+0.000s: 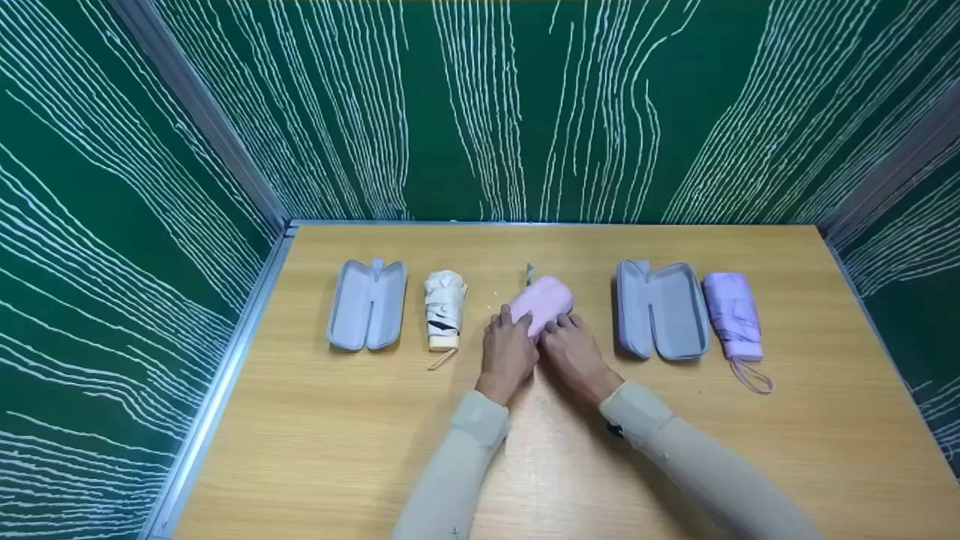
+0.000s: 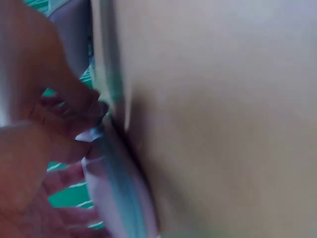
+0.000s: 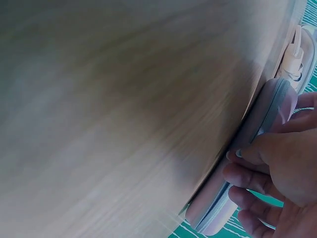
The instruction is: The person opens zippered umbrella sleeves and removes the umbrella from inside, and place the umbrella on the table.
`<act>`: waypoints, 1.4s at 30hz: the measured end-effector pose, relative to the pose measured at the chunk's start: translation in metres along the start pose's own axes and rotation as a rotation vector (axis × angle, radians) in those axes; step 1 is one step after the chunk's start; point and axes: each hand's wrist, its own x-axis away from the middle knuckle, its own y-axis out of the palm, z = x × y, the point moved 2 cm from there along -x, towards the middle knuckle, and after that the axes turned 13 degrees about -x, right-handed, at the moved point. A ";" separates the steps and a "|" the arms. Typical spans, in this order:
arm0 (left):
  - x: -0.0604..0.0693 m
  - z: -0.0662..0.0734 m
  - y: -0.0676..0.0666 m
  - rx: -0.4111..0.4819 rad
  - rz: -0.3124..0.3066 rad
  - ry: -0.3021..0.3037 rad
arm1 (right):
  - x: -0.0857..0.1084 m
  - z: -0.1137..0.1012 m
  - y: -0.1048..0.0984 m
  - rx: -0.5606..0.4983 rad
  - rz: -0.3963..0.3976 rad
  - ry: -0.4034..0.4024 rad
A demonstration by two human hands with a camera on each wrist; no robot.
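A pink zip case (image 1: 546,300) lies tilted on the table between both hands, its grey zipper (image 2: 119,183) facing the wearer. My left hand (image 1: 508,346) grips the case's left side; in the left wrist view its thumb lies by the zipper and its fingers reach behind the case. At the near right end, my right hand (image 1: 576,352) pinches what looks like the small zipper pull (image 2: 103,108) between thumb and finger. The right wrist view shows the right thumb (image 3: 260,148) against the zipper edge; the pull itself is mostly hidden there.
Left of the hands lie an open grey case (image 1: 386,315) and a folded cream umbrella (image 1: 445,300) with a cord loop. To the right are another open grey case (image 1: 679,315) and a folded lilac umbrella (image 1: 731,311). Green walls (image 1: 480,112) with white lines surround the table (image 1: 337,450).
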 end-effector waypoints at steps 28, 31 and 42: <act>0.006 0.010 -0.007 0.034 0.030 -0.086 | 0.007 0.003 -0.003 -0.035 -0.007 0.020; 0.007 0.012 -0.007 0.020 0.032 -0.098 | 0.008 0.003 -0.003 -0.035 -0.002 0.009; 0.004 0.015 -0.006 0.060 -0.018 -0.139 | 0.014 0.001 -0.004 -0.036 -0.005 -0.003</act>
